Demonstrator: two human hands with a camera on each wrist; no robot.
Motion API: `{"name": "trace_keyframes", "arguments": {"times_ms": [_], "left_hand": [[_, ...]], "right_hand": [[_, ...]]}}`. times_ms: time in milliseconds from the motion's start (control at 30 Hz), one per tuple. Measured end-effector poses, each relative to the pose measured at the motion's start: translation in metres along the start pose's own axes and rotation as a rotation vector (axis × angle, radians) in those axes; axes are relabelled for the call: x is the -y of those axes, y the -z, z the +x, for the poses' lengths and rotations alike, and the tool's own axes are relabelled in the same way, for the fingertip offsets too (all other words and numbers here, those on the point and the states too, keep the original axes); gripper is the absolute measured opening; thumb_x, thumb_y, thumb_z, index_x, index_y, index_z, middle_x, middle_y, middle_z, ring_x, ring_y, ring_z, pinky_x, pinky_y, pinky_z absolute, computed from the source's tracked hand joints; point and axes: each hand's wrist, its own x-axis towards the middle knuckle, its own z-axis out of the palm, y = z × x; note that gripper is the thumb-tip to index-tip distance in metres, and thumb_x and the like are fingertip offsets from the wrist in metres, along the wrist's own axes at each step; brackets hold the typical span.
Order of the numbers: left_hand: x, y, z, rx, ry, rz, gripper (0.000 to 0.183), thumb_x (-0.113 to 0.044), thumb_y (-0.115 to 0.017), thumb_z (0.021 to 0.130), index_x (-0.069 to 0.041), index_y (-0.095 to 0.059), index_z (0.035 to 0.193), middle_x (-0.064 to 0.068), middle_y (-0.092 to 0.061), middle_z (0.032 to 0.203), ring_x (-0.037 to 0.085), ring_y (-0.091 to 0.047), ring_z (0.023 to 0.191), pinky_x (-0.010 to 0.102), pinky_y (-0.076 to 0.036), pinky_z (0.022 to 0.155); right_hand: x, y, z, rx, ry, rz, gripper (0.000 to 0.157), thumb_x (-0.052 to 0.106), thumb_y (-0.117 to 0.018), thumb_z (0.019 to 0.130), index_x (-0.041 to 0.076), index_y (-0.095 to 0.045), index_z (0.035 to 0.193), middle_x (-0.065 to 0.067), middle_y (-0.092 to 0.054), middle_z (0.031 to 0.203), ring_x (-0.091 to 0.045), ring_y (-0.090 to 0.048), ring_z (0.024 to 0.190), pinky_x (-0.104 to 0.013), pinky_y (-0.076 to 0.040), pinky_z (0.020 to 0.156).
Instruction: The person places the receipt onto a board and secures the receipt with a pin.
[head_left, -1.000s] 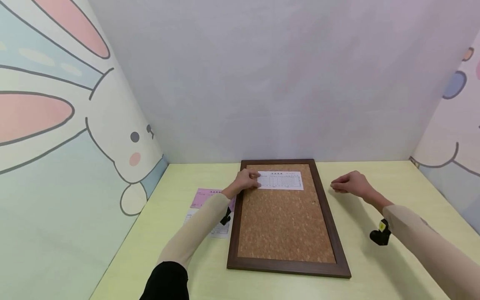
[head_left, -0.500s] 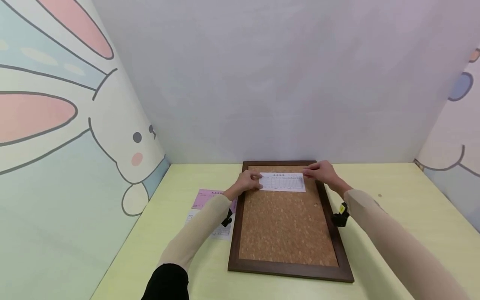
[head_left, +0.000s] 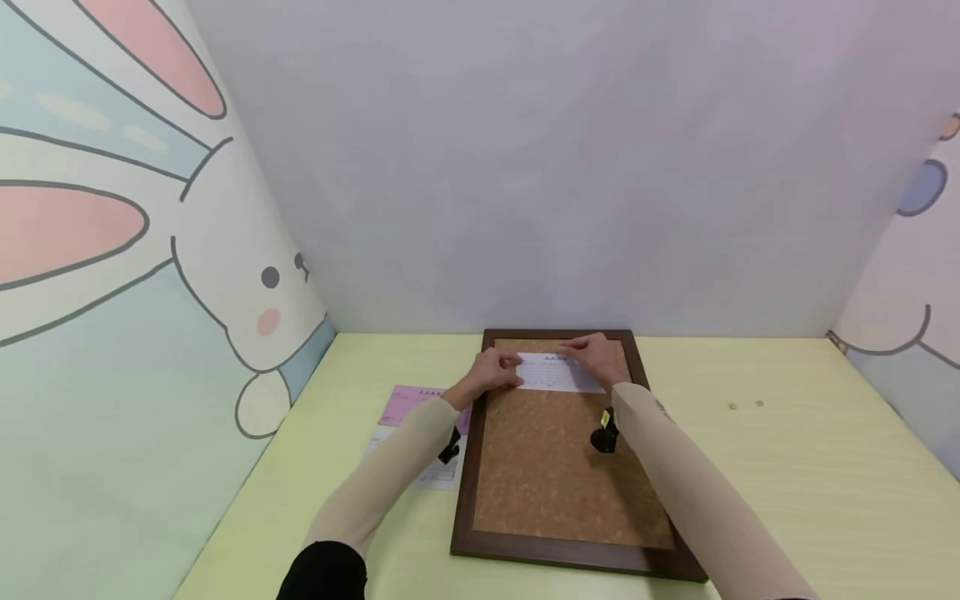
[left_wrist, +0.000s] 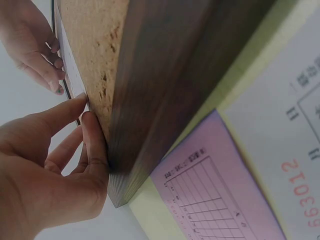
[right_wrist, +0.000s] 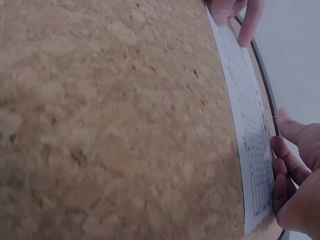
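A white receipt slip [head_left: 555, 375] with a printed table lies across the upper part of a corkboard [head_left: 570, 467] in a dark wooden frame. My left hand [head_left: 492, 370] holds the slip's left end, fingertips at its edge. Over the slip's upper right part, my right hand [head_left: 597, 357] has thumb and finger together at its top edge. In the right wrist view a tiny thumbtack [right_wrist: 275, 117] seems to show at the right thumb [right_wrist: 287, 125]; it is mostly hidden by the fingers.
Left of the board lie a pink receipt slip [head_left: 408, 403] and a white receipt slip [head_left: 438, 475], partly covered by the left arm. Two small thumbtacks [head_left: 732, 407] sit on the yellow table [head_left: 810, 475] at the right. A wall [head_left: 555, 183] stands behind the board.
My right hand has come from the table on the right, past the board's frame, to the slip's top edge. My left hand stays at the slip's left end.
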Motion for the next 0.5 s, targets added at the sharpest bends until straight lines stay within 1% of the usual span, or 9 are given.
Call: {"name": "trace_keyframes", "arguments": {"times_ms": [67,200,333,400,500], "left_hand": [[-0.0022,-0.0010,0.0006,0.007,-0.001,-0.001,0.043,-0.012,-0.078,0.087,-0.002,-0.070,0.128,0.019,-0.065,0.111,0.018,-0.050,0.085,0.022,-0.041,0.065],[-0.0038,-0.0019,0.0015,0.003,0.008,0.014,0.041,-0.013,-0.078,0.088,-0.003,-0.070,0.128,0.018,-0.065,0.113,0.019,-0.049,0.088,0.024,-0.041,0.067],[-0.0030,-0.0017,0.0016,0.002,0.008,0.024,0.041,-0.012,-0.078,0.088,-0.003,-0.071,0.127,0.019,-0.066,0.119,0.020,-0.050,0.091,0.024,-0.042,0.069],[-0.0024,-0.0014,0.0013,0.003,0.008,0.025,0.041,-0.012,-0.078,0.088,-0.003,-0.071,0.127,0.019,-0.066,0.120,0.020,-0.050,0.091,0.024,-0.042,0.069],[-0.0019,-0.0008,0.0003,0.002,0.013,0.021,0.040,-0.012,-0.078,0.088,-0.003,-0.071,0.127,0.018,-0.066,0.118,0.020,-0.049,0.090,0.024,-0.042,0.068]], "right_hand": [[0.0009,-0.0016,0.0011,-0.007,-0.014,-0.019,0.032,0.025,-0.070,0.098,0.003,-0.075,0.120,-0.021,-0.068,0.131,-0.035,-0.061,0.122,-0.047,-0.047,0.100],[0.0033,-0.0032,0.0014,-0.021,-0.007,-0.072,0.030,0.026,-0.071,0.098,0.004,-0.077,0.117,-0.020,-0.069,0.129,-0.035,-0.063,0.121,-0.047,-0.048,0.098],[0.0046,-0.0037,-0.0008,-0.015,0.001,-0.057,0.029,0.023,-0.069,0.099,0.002,-0.075,0.118,-0.021,-0.068,0.130,-0.037,-0.062,0.125,-0.048,-0.049,0.101],[0.0042,-0.0039,-0.0015,-0.019,0.011,-0.055,0.029,0.021,-0.069,0.099,0.001,-0.075,0.119,-0.022,-0.069,0.129,-0.037,-0.063,0.124,-0.048,-0.050,0.100],[0.0023,-0.0044,-0.0014,-0.028,0.034,-0.067,0.029,0.020,-0.068,0.099,-0.001,-0.075,0.118,-0.023,-0.070,0.127,-0.038,-0.065,0.120,-0.046,-0.052,0.095]]}}
